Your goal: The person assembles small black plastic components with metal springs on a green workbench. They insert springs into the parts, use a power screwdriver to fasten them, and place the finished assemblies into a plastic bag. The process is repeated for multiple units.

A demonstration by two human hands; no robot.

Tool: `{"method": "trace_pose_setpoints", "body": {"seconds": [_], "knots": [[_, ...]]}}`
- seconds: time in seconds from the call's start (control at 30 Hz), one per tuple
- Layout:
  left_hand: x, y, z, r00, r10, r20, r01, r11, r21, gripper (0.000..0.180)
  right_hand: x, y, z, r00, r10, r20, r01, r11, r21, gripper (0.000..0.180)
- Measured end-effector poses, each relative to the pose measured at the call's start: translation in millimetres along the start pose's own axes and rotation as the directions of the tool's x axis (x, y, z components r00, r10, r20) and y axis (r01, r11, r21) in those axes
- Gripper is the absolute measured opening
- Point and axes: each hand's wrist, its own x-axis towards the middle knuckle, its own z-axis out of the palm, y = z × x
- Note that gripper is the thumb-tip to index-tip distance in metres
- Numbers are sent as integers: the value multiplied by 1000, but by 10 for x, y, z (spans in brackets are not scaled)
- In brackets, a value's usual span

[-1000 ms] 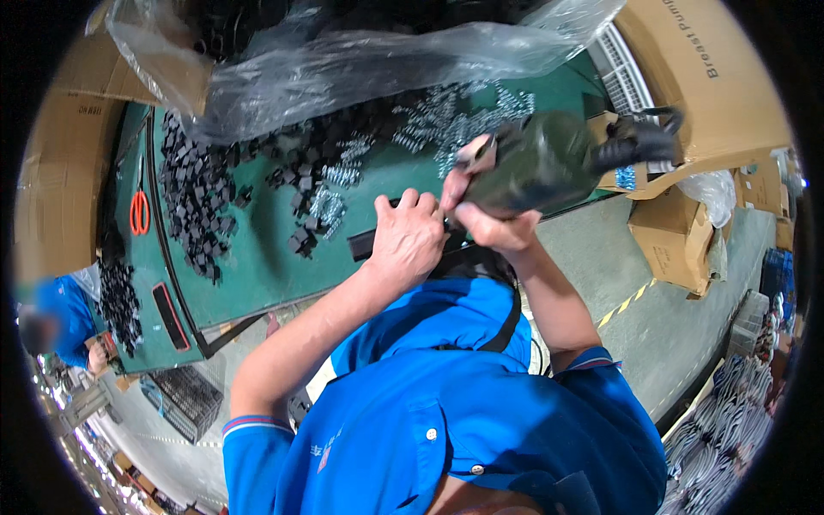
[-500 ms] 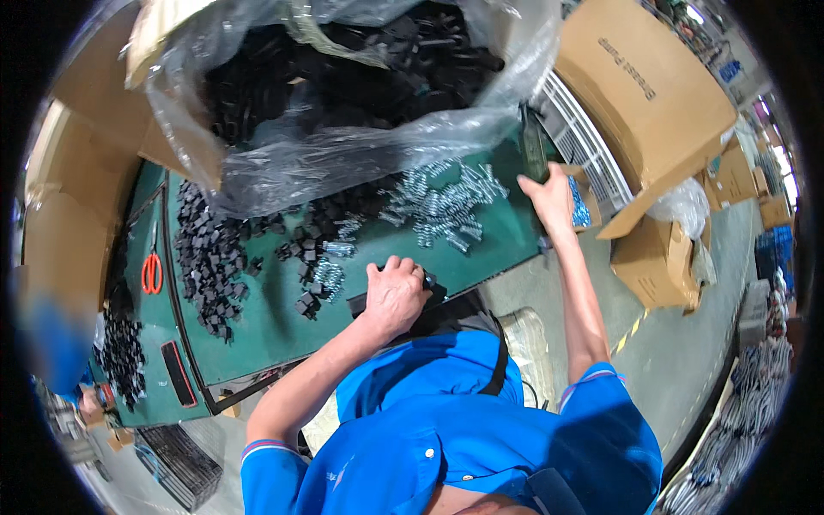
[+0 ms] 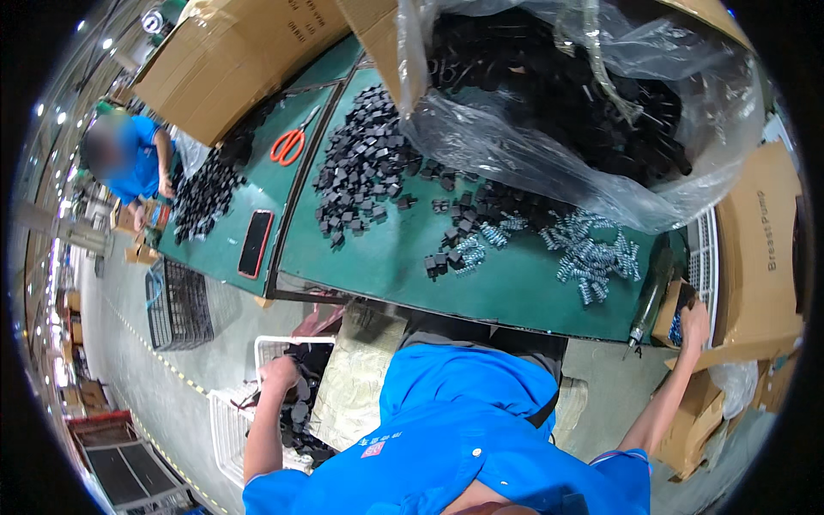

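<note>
My left hand point(image 3: 281, 373) is out to the left, over the rim of a white basket point(image 3: 230, 433) that holds black plastic parts point(image 3: 300, 416). Its fingers look curled, and whatever they hold, if anything, does not show. At the far right, my right hand point(image 3: 696, 326) reaches to a small cardboard box point(image 3: 666, 314) with small blue pieces in it. The fingertips are partly lost against the box, so their grip is unclear. Beside that box, a dark green electric screwdriver point(image 3: 656, 287) hangs tip down at the table's right end, clear of my hand.
On the green table point(image 3: 369, 279) lie black blocks point(image 3: 365, 163), metal springs point(image 3: 596, 253), orange-handled scissors point(image 3: 292, 144) and a phone point(image 3: 255, 244). A plastic-lined carton of black parts point(image 3: 549, 94) stands at the back. A co-worker point(image 3: 137, 159) is at far left; a dark crate point(image 3: 178, 305) is on the floor.
My right hand has let go of the screwdriver and moved to the small box. My left hand has gone from the table's front edge to the white basket. The view has swung left.
</note>
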Motion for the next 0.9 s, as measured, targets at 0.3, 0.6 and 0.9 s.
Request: {"method": "trace_pose_setpoints", "body": {"seconds": [0.3,0.6,0.9], "knots": [[382,873,-830,403,34,-915,-735,607,-302,62,-144,16,-37,995,-2,100,-1,1000,31,24],[1409,2028,-2062,527,-99,-844,-766,375,-522,66,-153,82,150,998,-14,62,3,985,172,23],[1042,2936,-2144,478,-56,-877,-848,229,-477,54,-172,-1,117,998,12,60,-18,994,108,25]]}}
